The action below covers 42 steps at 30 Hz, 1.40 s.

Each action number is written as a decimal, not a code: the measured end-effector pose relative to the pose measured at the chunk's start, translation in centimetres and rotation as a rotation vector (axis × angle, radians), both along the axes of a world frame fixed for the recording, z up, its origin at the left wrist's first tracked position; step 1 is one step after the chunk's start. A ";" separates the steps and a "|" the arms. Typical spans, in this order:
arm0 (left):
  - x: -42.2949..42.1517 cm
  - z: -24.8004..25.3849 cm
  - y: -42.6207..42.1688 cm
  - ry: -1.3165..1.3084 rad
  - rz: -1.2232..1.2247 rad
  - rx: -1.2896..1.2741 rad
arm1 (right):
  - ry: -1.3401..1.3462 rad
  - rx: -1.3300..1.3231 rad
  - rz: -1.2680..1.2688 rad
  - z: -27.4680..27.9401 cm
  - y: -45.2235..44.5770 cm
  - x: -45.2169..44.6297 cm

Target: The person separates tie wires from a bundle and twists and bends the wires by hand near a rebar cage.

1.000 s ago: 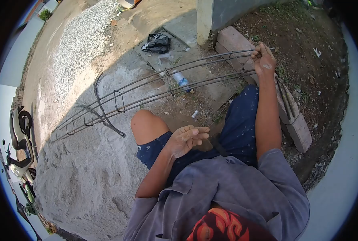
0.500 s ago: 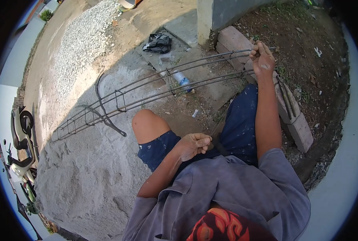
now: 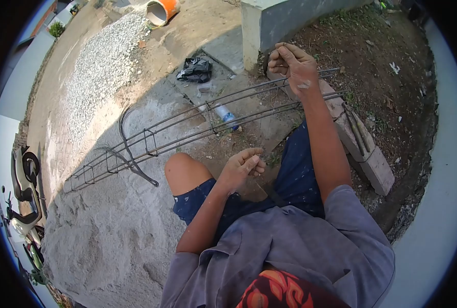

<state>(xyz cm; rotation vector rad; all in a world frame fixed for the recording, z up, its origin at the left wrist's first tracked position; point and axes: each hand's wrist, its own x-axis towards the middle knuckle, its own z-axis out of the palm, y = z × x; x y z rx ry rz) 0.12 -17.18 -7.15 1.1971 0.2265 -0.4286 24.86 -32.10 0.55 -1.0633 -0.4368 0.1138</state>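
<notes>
A long rebar cage (image 3: pixel 210 118) with square ties runs from the grey sand pile to the blocks at the right. My right hand (image 3: pixel 292 66) is raised over its right part, fingers curled and thumb pinched in; anything between the fingertips is too small to make out. My left hand (image 3: pixel 241 169) is in front of my lap, below the cage and apart from it, with thumb and fingers pressed together. A faint thin strand shows near it, but what it holds is unclear. A bundle of dark wire (image 3: pixel 128 159) lies looped over the cage's left part.
Concrete blocks (image 3: pixel 374 169) bearing short dark rods (image 3: pixel 358 131) lie at the right. Beyond the cage are a plastic bottle (image 3: pixel 226 116), a black bag (image 3: pixel 195 70), gravel (image 3: pixel 103 56), an orange pipe (image 3: pixel 162 11) and a pillar (image 3: pixel 251 38). Motorbikes (image 3: pixel 26 210) stand far left.
My right hand has left the cage's right end and moved left and up. My left hand has risen slightly, after its fingers closed from a looser pose. The view has shifted slightly.
</notes>
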 end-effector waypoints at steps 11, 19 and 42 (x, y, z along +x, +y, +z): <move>8.0 2.7 4.7 -0.318 0.786 -0.292 | 0.073 -0.582 0.505 -4.3 5.4 -10.4; 8.4 2.5 6.6 -0.346 0.837 0.016 | -0.020 -0.659 0.353 -6.0 7.1 -11.9; 8.4 1.3 11.0 -0.481 1.037 -0.057 | -0.318 -0.944 0.221 -8.6 7.4 -13.3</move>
